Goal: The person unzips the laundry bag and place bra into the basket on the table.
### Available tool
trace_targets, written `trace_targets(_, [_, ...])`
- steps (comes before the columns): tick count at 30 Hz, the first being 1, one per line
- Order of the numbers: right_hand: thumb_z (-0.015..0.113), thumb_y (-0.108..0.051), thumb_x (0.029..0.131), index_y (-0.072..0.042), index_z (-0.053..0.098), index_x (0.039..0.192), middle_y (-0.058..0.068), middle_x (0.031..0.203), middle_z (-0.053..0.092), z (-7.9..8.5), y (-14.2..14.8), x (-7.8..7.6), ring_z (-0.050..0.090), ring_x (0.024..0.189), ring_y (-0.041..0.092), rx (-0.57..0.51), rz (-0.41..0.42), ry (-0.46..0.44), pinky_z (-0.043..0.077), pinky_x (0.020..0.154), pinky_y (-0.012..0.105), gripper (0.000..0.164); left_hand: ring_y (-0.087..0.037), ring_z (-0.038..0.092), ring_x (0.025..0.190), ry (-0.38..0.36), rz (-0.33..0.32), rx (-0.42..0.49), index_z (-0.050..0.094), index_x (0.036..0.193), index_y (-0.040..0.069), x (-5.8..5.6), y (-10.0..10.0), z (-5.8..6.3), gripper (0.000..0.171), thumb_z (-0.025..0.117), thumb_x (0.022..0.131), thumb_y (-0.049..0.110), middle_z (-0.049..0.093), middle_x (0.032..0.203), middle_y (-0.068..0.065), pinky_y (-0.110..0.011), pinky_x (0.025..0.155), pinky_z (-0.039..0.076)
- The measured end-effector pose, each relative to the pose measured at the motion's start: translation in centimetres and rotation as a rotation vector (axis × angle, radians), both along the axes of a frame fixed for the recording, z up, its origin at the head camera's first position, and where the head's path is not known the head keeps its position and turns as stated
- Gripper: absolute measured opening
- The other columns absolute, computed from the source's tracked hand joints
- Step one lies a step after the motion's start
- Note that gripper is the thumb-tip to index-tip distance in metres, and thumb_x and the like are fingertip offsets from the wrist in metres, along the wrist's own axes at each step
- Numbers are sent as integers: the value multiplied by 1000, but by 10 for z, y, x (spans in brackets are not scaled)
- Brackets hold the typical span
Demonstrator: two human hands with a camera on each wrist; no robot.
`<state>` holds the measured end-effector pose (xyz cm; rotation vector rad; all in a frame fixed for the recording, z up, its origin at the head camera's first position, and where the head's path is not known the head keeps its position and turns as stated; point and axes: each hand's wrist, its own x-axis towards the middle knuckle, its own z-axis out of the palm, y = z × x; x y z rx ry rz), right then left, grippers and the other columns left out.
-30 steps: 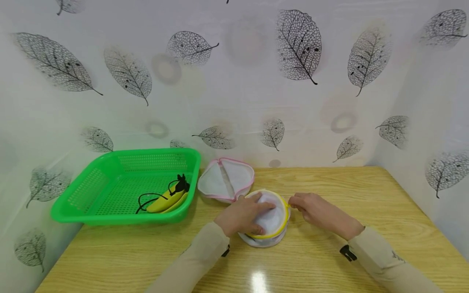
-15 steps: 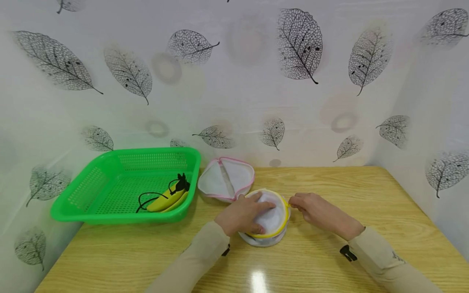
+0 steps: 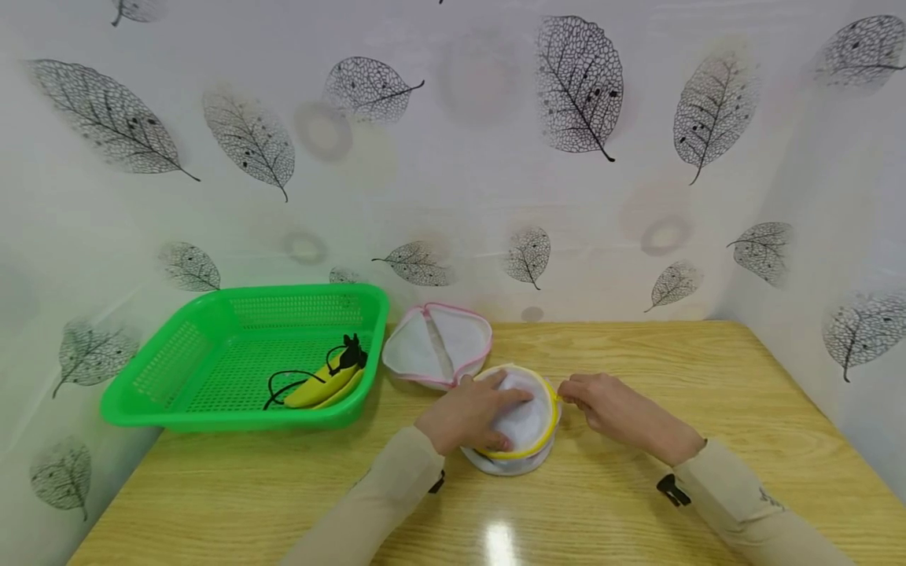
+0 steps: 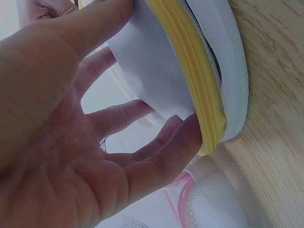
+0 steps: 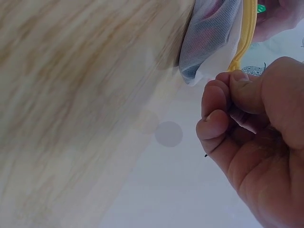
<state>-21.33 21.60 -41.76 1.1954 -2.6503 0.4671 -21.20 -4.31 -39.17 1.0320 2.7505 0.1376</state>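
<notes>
A round white mesh laundry bag (image 3: 525, 427) with a yellow zipper (image 4: 183, 52) around its top sits on the wooden table. My left hand (image 3: 470, 417) rests on the bag's top with fingers and thumb spread. In the left wrist view, a fingertip touches the yellow zipper band. At the bag's right side, my right hand (image 3: 619, 413) pinches the zipper's yellow pull (image 5: 234, 66) between thumb and index finger, its other fingers curled. Dim pinkish shapes show through the mesh (image 5: 209, 38) in the right wrist view.
Behind the bag lies a white laundry bag (image 3: 467, 334) with pink zipper trim, parted along its middle. A green plastic basket (image 3: 244, 424) stands at the left, holding yellow bananas (image 3: 322, 389) with a black cord. A leaf-printed sheet (image 3: 453, 181) hangs behind the table (image 3: 637, 511).
</notes>
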Motion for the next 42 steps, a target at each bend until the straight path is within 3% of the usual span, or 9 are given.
trace_targets(9, [59, 16, 85, -9, 69, 94, 2, 84, 69, -1, 0, 4, 69, 76, 14, 7, 5, -25, 57, 66, 23, 28, -26, 51, 142, -20, 23, 3, 51, 150, 34, 0, 1, -1, 73, 82, 84, 43, 45, 160, -11, -48, 112, 43])
trace_targets(29, [60, 13, 88, -7, 71, 95, 1, 83, 69, 3, -1, 9, 68, 76, 13, 14, 29, -39, 58, 67, 24, 24, -27, 50, 144, -45, 44, 17, 51, 150, 35, 2, 1, 1, 73, 82, 84, 42, 43, 161, -11, -49, 113, 43])
trace_targets(42, [61, 10, 91, -9, 68, 92, -2, 79, 64, 4, -1, 16, 57, 71, 1, 30, 26, -60, 53, 61, 22, 20, -26, 49, 145, -42, 33, 17, 51, 150, 34, 0, 0, 1, 73, 82, 85, 42, 44, 161, -12, -49, 113, 43])
